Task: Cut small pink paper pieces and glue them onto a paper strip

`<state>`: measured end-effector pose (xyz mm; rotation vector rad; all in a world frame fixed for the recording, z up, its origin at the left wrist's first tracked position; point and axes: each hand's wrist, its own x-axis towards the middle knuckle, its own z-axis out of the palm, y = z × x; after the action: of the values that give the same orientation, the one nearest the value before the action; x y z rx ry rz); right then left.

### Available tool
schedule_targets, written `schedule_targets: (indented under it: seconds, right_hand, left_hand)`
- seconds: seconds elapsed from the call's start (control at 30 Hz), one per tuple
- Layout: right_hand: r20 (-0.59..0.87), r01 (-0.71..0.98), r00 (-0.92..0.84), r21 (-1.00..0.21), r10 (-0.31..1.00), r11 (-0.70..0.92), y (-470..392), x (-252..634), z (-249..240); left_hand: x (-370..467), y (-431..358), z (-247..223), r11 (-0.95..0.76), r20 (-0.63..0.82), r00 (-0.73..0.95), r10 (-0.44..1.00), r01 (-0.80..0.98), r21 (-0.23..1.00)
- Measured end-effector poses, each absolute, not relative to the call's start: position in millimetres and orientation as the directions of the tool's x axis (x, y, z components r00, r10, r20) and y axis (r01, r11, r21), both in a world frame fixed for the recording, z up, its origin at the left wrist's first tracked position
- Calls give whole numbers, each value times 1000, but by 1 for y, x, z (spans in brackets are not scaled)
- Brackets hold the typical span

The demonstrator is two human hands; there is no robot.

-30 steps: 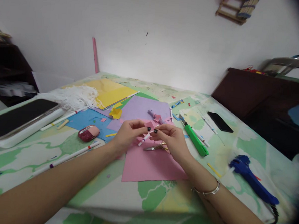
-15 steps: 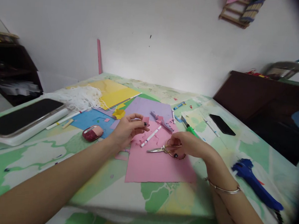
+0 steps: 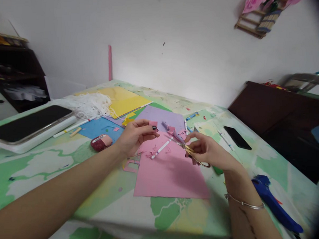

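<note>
My left hand [image 3: 137,135] pinches a small pink paper piece [image 3: 153,123] between thumb and fingers, above the left edge of a pink sheet [image 3: 169,180]. My right hand [image 3: 207,150] holds gold-handled scissors [image 3: 188,148] over the same sheet, their blades pointing left toward the small piece but apart from it. Under the hands, a white marker [image 3: 161,149] lies on the sheet among curly pink scraps [image 3: 151,153]. Behind it rests a rolled purple strip [image 3: 178,135] with pink bits. A pink cut-out frame [image 3: 131,166] lies just left of the sheet.
Yellow [image 3: 128,102], purple [image 3: 162,116] and blue sheets [image 3: 91,128] lie behind. White yarn [image 3: 88,103], a tablet [image 3: 31,121] and a dark red case [image 3: 101,143] are at left. At right are a phone [image 3: 237,137] and a blue glue gun [image 3: 276,204].
My right hand has lifted the scissors off the pink sheet and turned them, so the blades now point up and left. My left hand keeps the small pink piece, slightly higher.
</note>
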<state>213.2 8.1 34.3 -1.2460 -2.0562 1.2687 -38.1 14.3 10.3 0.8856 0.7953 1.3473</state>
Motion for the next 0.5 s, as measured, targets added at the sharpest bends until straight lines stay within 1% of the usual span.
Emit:
schedule_targets:
  seconds: [0.07,0.13,0.2,0.27,0.33,0.4,0.5]
  right_hand:
    - [12,341,-465,-920,885,191,6,200,29]
    - [121,249,-401,-939,908,235,4,184,20]
    - [195,238,-337,-929,921,284,0,169,11]
    - [266,327,-293,-875,919,357,-4,158,4]
    - [337,461,-251,-783,908,418,-8,152,1]
    - [395,570,-215,-692,893,443,-11,149,0]
    - [449,639,-205,-612,870,466,-15,147,-2]
  left_hand:
    - [-37,13,11,15,24,82,996,-453,892]
    - [-36,12,11,13,32,93,995,-448,894]
    - [-34,11,9,13,42,111,993,-450,893]
    - [-32,10,7,22,46,142,989,-441,897]
    - [-30,8,5,32,48,181,982,-418,908]
    - [-27,6,4,34,60,226,972,-390,920]
    - [-23,2,4,12,94,272,958,-363,932]
